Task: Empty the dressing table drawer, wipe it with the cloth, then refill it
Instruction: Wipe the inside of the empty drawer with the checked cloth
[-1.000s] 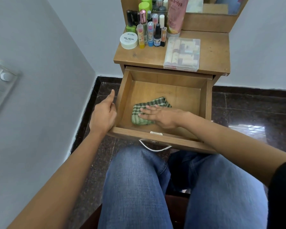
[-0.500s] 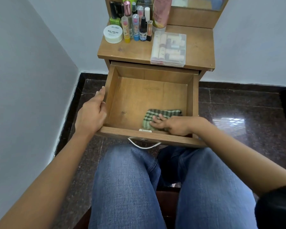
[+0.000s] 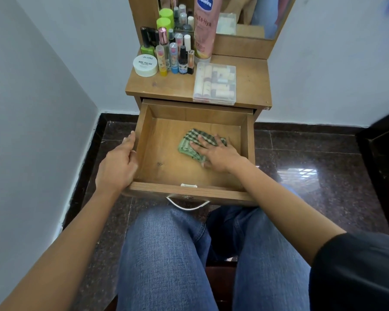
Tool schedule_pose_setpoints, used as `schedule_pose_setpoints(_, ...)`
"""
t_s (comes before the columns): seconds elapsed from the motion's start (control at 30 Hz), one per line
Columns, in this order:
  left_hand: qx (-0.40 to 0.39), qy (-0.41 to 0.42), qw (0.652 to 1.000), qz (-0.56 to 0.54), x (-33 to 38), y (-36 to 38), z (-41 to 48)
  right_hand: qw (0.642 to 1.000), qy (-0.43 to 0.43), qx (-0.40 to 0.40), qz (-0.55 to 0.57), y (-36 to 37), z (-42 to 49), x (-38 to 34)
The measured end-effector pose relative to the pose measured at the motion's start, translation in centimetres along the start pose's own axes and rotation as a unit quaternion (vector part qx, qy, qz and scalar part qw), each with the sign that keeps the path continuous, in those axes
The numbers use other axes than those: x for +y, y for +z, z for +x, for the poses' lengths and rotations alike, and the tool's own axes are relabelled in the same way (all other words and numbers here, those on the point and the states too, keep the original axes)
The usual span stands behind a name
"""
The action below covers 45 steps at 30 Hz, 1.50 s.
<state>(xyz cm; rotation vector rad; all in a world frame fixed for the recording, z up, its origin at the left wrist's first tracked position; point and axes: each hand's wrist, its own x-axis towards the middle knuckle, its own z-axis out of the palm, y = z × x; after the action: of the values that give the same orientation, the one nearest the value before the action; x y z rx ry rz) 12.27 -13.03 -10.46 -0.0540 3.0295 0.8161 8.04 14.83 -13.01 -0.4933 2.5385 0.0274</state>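
The cloth [image 3: 188, 141], soft and light, is pressed under the flat right hand [image 3: 218, 153] on the drawer [image 3: 211, 194] floor, right of centre; bunching is likely, so a spread palm is advised. The left wall is gripped by the left hand [image 3: 117, 169].

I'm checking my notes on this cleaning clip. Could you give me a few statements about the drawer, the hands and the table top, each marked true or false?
1. The right hand presses flat on the cloth inside the drawer. True.
2. The left hand is inside the drawer. False: it grips the drawer's left wall from outside.
3. Bottles stand in the drawer. False: only the cloth lies there; the bottles stand on the table top.
4. A clear box lies on the table top. True.
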Motion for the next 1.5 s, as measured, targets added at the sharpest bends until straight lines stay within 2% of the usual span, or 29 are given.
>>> schedule_pose_setpoints(0.33, -0.002, -0.014, 1.000, 0.004, 0.6, -0.4, -0.1, 0.985, -0.018, 0.063, -0.160, -0.1, -2.6, -0.1)
schedule_pose_setpoints(0.47, -0.002, -0.017, 1.000, 0.004, 0.9, -0.6, -0.2, 0.960, -0.049, 0.087, -0.262, -2.8, -4.4, 0.8)
schedule_pose_setpoints(0.63, -0.002, -0.022, 1.000, 0.008, 1.0, -0.8, -0.4, 0.927, -0.008, 0.008, -0.376, -3.9, -7.4, 3.4)
schedule_pose_setpoints(0.8, -0.006, -0.019, 1.000, 0.008, 0.9, -0.8, -0.6, 0.882, 0.028, -0.039, -0.468, -4.2, -6.5, 3.1)
schedule_pose_setpoints(0.87, -0.007, -0.020, 1.000, 0.007, 0.9, -0.8, -0.6, 0.887, 0.073, -0.044, -0.454, -5.0, -5.5, 3.1)
schedule_pose_setpoints(0.97, -0.010, -0.020, 1.000, 0.006, 0.9, -0.9, -0.7, 0.914, 0.112, -0.029, -0.390, -5.6, -4.6, 3.4)
schedule_pose_setpoints(1.17, -0.011, -0.020, 1.000, 0.003, 0.8, -0.9, -0.7, 0.935, 0.057, -0.001, -0.351, -2.8, -6.7, 2.4)
schedule_pose_setpoints(1.33, -0.014, -0.018, 1.000, 0.003, 0.8, -0.9, -0.7, 0.961, 0.018, 0.001, -0.276, -0.7, -9.4, 1.9)
schedule_pose_setpoints(1.5, -0.012, -0.024, 1.000, -0.001, 0.8, -0.9, -0.7, 0.991, 0.055, 0.026, -0.116, 0.7, -11.1, 2.4)
